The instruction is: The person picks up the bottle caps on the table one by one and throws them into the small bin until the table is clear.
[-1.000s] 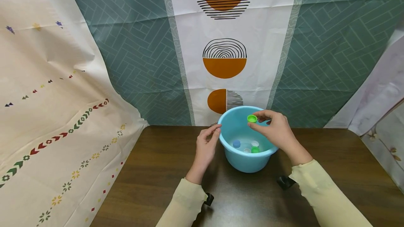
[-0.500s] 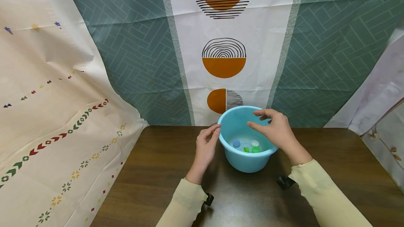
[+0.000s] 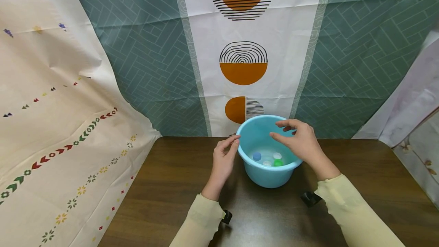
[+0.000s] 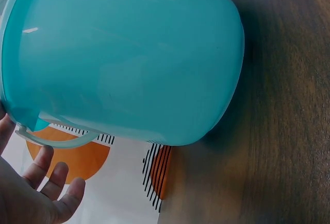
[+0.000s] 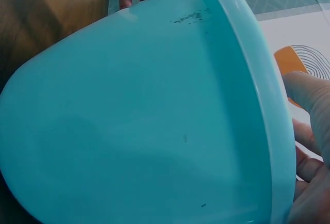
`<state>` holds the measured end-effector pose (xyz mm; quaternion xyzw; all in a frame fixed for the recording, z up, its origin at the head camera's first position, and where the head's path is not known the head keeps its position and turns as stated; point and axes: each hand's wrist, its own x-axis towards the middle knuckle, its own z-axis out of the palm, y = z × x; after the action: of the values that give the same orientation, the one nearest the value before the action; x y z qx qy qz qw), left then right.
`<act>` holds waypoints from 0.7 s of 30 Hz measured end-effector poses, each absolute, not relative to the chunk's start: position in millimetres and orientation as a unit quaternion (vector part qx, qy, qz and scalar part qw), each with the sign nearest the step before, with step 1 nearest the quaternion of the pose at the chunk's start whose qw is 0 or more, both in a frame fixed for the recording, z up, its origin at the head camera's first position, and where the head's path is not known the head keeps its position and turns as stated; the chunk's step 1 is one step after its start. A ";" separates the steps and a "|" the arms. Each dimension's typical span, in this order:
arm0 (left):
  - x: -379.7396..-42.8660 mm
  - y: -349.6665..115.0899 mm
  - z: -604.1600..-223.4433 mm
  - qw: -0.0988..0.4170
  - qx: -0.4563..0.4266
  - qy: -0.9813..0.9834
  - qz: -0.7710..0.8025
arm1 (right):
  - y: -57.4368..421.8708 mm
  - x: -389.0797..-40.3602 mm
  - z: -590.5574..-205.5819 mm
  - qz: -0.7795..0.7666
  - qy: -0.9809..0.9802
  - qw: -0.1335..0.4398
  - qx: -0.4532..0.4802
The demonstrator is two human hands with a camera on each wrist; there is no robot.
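Observation:
A light blue plastic bucket [image 3: 269,178] stands upright on the table. On its floor lie a blue bottle cap [image 3: 257,156], a white cap [image 3: 277,156], a green cap [image 3: 278,162] and a pale cap [image 3: 267,163]; the front rim limits the view inside. My left hand [image 3: 224,157] pinches the bucket's left rim between thumb and fingertips. In the left wrist view its other fingers [image 4: 69,198] hang loosely bent beside the bucket's handle [image 4: 62,142]. Over the right side of the opening, my right hand [image 3: 300,140] holds nothing, thumb and fingers spread apart.
The dark wooden table [image 3: 164,201] extends to both sides of the bucket. Behind it hangs a green and white patterned cloth [image 3: 154,68]. A cream embroidered cloth [image 3: 51,125] drapes down on the left, and a pale floral cloth [image 3: 418,140] on the right.
My right hand has let go of a bright green cap, which dropped into the bucket, showed near the front rim, and is now out of sight. The left hand keeps its place.

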<state>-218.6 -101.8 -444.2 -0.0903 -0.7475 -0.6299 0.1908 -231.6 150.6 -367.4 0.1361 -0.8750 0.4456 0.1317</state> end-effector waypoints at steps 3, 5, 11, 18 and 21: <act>-218.3 -102.2 -444.5 0.190 -0.091 -0.747 -0.630 | 151.7 -231.2 -367.9 0.444 -0.875 0.133 0.140; -218.1 -102.5 -444.7 0.190 -0.092 -0.747 -0.630 | 152.4 -231.2 -368.4 0.444 -0.875 0.133 0.139; -219.8 -105.3 -445.1 0.192 -0.089 -0.754 -0.622 | 154.8 -231.3 -368.5 0.442 -0.876 0.135 0.135; -222.7 -109.1 -444.5 0.201 -0.085 -0.770 -0.599 | 163.5 -228.9 -367.6 0.437 -0.882 0.131 0.121; -224.3 -110.4 -442.8 0.207 -0.077 -0.780 -0.585 | 168.9 -227.5 -366.9 0.434 -0.883 0.132 0.117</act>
<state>-224.3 -110.4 -442.8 -0.0767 -0.7804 -0.5851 0.2066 -227.5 168.9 -366.9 0.1174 -0.8835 0.4338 0.1324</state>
